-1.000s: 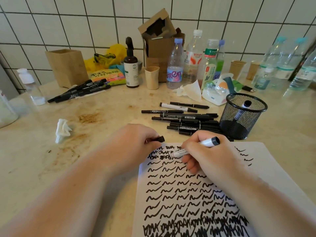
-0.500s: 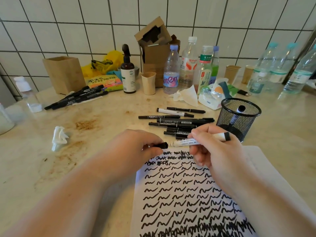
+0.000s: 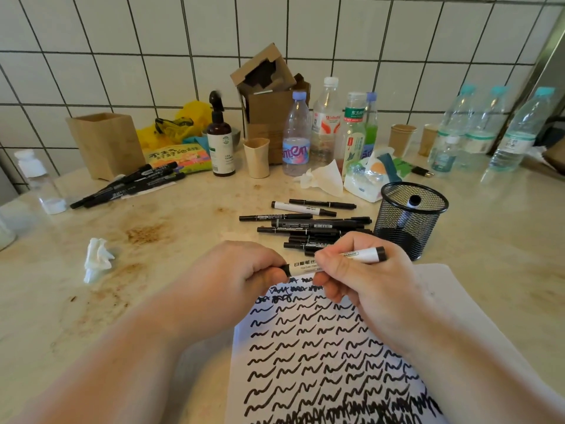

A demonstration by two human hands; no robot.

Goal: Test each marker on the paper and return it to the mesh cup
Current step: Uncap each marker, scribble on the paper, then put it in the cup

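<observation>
Closest to us, the paper lies under both wrists, covered in black test squiggles, so it sits right where strokes are made. Just above its top edge we hold the white marker level between both hands: our right hand wraps the barrel, and our left hand pinches the black cap at its tip end, which we judge to be capping. Beyond our hands a pile of black markers waits within reach. Up and to the right of the right hand stands the mesh cup on the surface, one marker already inside.
</observation>
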